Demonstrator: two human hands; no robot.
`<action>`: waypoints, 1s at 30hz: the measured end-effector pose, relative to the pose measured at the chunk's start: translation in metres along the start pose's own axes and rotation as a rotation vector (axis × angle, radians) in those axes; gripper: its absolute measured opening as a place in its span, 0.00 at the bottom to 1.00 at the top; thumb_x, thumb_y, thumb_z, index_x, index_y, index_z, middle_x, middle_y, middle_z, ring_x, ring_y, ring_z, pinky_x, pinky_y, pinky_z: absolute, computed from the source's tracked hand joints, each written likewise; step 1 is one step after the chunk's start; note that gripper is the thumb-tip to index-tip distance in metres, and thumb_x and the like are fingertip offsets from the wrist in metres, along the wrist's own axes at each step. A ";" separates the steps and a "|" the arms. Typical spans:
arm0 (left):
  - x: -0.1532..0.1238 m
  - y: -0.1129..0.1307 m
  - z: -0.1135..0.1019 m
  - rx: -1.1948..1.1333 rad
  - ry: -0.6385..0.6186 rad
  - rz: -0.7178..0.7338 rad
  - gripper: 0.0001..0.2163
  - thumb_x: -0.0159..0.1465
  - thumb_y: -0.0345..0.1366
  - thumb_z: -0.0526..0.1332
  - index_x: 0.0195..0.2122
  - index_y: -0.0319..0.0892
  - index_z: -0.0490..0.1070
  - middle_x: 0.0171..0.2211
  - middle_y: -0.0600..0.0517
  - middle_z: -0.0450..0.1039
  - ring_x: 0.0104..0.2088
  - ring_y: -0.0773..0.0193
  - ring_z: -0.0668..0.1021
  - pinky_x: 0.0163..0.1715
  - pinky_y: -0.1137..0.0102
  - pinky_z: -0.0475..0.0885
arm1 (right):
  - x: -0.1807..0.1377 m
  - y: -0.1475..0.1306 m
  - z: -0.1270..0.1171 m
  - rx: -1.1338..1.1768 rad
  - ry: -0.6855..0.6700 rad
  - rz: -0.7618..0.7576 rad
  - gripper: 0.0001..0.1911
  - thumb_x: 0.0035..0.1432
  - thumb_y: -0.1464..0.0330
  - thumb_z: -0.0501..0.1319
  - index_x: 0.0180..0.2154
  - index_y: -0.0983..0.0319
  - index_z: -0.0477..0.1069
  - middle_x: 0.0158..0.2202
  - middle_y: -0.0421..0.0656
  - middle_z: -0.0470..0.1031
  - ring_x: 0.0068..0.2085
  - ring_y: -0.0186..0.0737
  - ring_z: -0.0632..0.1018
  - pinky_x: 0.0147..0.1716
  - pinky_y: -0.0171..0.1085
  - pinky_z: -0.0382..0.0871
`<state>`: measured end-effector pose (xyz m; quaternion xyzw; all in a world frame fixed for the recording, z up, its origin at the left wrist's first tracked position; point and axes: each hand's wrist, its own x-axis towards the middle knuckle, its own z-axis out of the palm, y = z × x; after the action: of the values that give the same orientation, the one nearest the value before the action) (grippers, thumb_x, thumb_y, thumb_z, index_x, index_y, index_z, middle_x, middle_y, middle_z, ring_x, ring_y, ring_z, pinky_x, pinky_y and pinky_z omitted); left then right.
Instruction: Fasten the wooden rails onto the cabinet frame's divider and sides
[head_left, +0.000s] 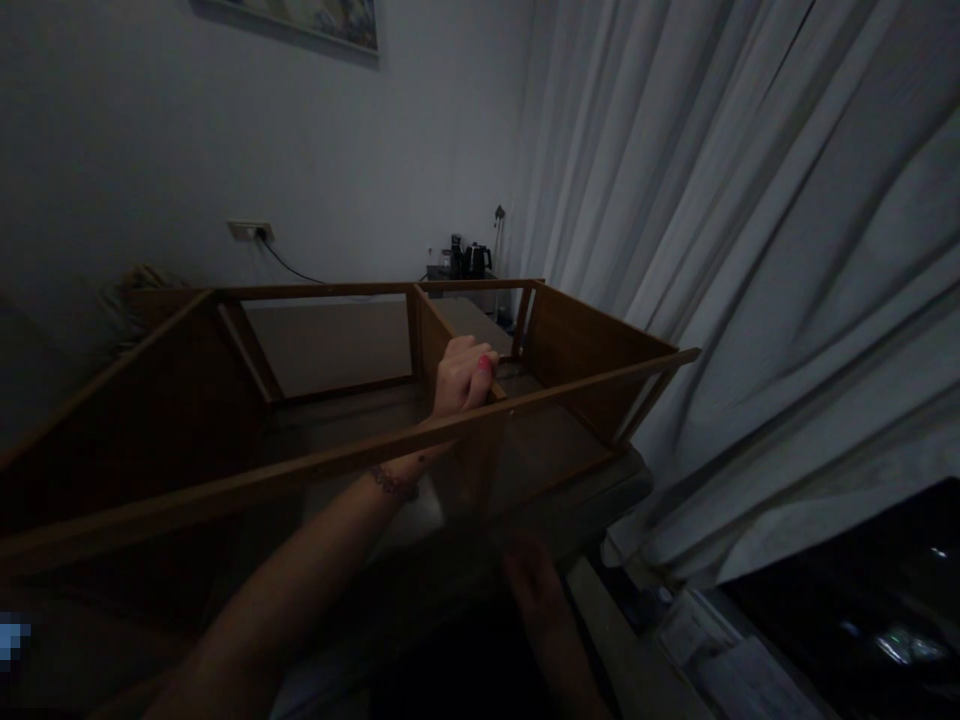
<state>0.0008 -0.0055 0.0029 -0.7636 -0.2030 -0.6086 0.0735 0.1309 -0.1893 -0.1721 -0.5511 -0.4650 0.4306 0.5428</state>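
A wooden cabinet frame (600, 378) with open sides lies across the middle of the view on a dark padded surface (622, 482). Passing beneath its near rail, my left arm reaches inside the frame. Fingers curled, my left hand (463, 372) grips the top edge of the middle divider panel (435, 318). A bracelet (394, 484) circles that wrist. Lower down, close to my body, my right hand (531, 570) is in deep shadow near the padded surface's front edge. Its fingers are too dark to read, and I see nothing clearly held there.
Long pale curtains (750, 250) hang along the right side. Behind the frame, a black kettle (476, 260) stands on a small table by the wall. A wall socket (250, 231) has a cable plugged in. Papers (697, 630) and a dark glossy object (870, 590) are at lower right.
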 end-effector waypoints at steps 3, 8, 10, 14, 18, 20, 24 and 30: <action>0.001 0.003 0.000 -0.023 0.013 0.012 0.22 0.73 0.42 0.38 0.21 0.43 0.51 0.19 0.55 0.54 0.25 0.65 0.62 0.32 0.66 0.59 | -0.004 -0.003 0.000 -0.188 0.031 -0.104 0.16 0.63 0.57 0.57 0.47 0.59 0.68 0.36 0.44 0.77 0.36 0.39 0.79 0.32 0.33 0.71; 0.000 0.003 0.000 -0.010 0.008 -0.006 0.21 0.72 0.42 0.38 0.21 0.43 0.51 0.19 0.55 0.55 0.25 0.65 0.63 0.33 0.66 0.60 | -0.006 0.008 -0.001 -0.446 0.087 -0.465 0.13 0.66 0.64 0.53 0.48 0.56 0.71 0.42 0.46 0.78 0.43 0.42 0.79 0.44 0.40 0.73; 0.001 0.001 0.000 -0.002 0.005 0.009 0.21 0.72 0.41 0.38 0.22 0.43 0.51 0.19 0.55 0.55 0.25 0.65 0.62 0.33 0.66 0.60 | -0.004 0.012 -0.002 -0.455 0.063 -0.552 0.13 0.66 0.64 0.52 0.47 0.55 0.72 0.40 0.45 0.79 0.41 0.41 0.79 0.42 0.39 0.74; 0.002 0.000 0.001 0.011 0.035 0.075 0.20 0.73 0.39 0.38 0.22 0.44 0.51 0.19 0.55 0.54 0.24 0.65 0.61 0.32 0.68 0.59 | -0.001 0.011 -0.003 -0.301 0.128 -0.396 0.12 0.62 0.60 0.59 0.44 0.58 0.71 0.37 0.44 0.79 0.36 0.39 0.79 0.36 0.36 0.74; 0.002 0.000 0.001 0.022 0.036 0.081 0.20 0.73 0.39 0.38 0.22 0.44 0.51 0.19 0.55 0.54 0.25 0.65 0.61 0.32 0.67 0.59 | 0.002 0.010 0.001 0.008 0.071 -0.038 0.20 0.55 0.53 0.64 0.42 0.61 0.69 0.23 0.38 0.75 0.23 0.34 0.75 0.22 0.31 0.67; 0.001 0.000 0.000 0.011 0.022 0.052 0.20 0.72 0.39 0.38 0.22 0.44 0.52 0.19 0.55 0.54 0.25 0.65 0.62 0.32 0.67 0.59 | 0.004 0.012 0.004 0.183 -0.005 0.093 0.23 0.51 0.50 0.65 0.38 0.61 0.69 0.18 0.35 0.72 0.18 0.32 0.71 0.17 0.30 0.62; 0.002 0.002 -0.002 -0.003 -0.002 0.030 0.21 0.73 0.41 0.38 0.22 0.44 0.52 0.20 0.55 0.55 0.25 0.65 0.63 0.33 0.67 0.60 | 0.004 0.012 0.010 0.450 -0.022 0.262 0.25 0.43 0.48 0.70 0.31 0.61 0.70 0.20 0.37 0.73 0.18 0.30 0.70 0.18 0.29 0.62; 0.001 0.003 -0.002 0.013 0.005 0.034 0.21 0.73 0.40 0.38 0.22 0.43 0.53 0.20 0.55 0.55 0.26 0.65 0.62 0.33 0.67 0.60 | -0.001 0.005 0.009 0.576 0.075 0.343 0.23 0.42 0.48 0.70 0.31 0.59 0.73 0.28 0.40 0.75 0.29 0.36 0.76 0.32 0.35 0.72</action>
<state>0.0006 -0.0081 0.0048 -0.7650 -0.1936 -0.6077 0.0893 0.1220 -0.1885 -0.1776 -0.4607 -0.2045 0.6087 0.6127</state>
